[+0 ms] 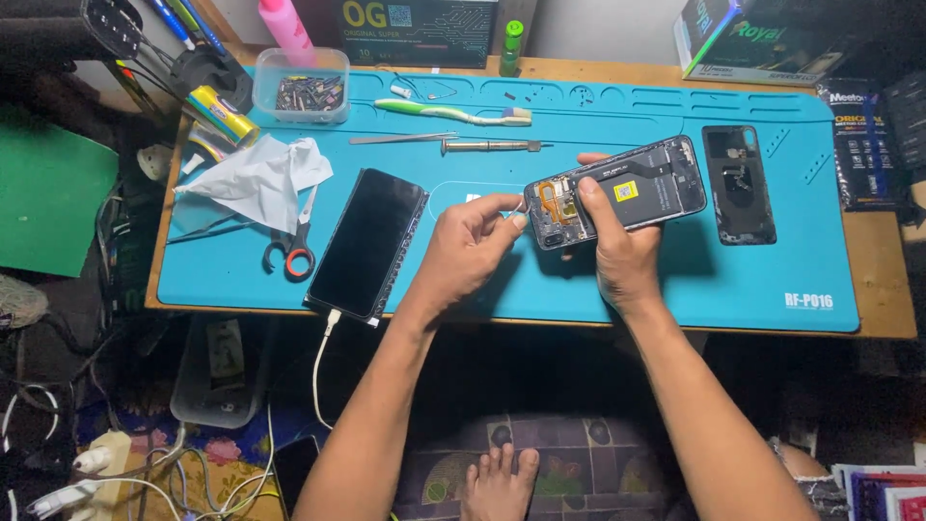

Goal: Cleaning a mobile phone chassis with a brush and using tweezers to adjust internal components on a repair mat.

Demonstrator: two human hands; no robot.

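Note:
My right hand (617, 253) grips an opened phone body (637, 188), its dark circuit boards and an orange flex cable facing up, held just above the blue work mat (675, 280). My left hand (468, 249) pinches something small at the phone's left end, near the orange cable; what it holds is too small to make out. A second phone (367, 243) with a black screen lies on the mat to the left, a white cable plugged into its lower end. The removed black back cover (739, 183) rests on the mat to the right.
On the mat lie scissors (294, 253) with red and black handles, a crumpled white tissue (258, 178), a toothbrush (453, 113), tweezers (400, 139) and a metal screwdriver (487, 147). A clear tub of small parts (304, 85) stands at the back left. Boxes line the back edge.

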